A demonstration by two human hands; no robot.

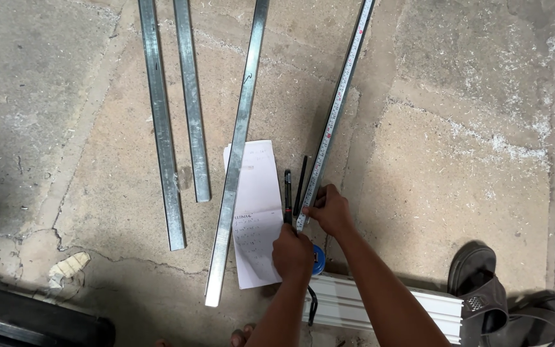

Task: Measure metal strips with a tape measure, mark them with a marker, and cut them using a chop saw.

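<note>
My left hand (292, 252) grips a black marker pen (287, 196) and rests over a blue tape measure case (317, 259). The pen's tip points away from me, beside the tape. My right hand (329, 209) presses down on the extended tape measure blade (336, 109), which runs along a metal bar far up the concrete floor. A white sheet of paper (256, 205) with handwriting lies just left of both hands, partly under a metal strip (239, 141). A thin dark rod (300, 186) lies between the pen and the tape.
Two more galvanised metal strips (162, 128) (192, 96) lie on the concrete to the left. A white ribbed profile (380, 308) lies near me under my arms. Black sandals (483, 295) sit at the lower right. Dark equipment (33, 321) fills the bottom-left corner. Toes (242, 335) show below.
</note>
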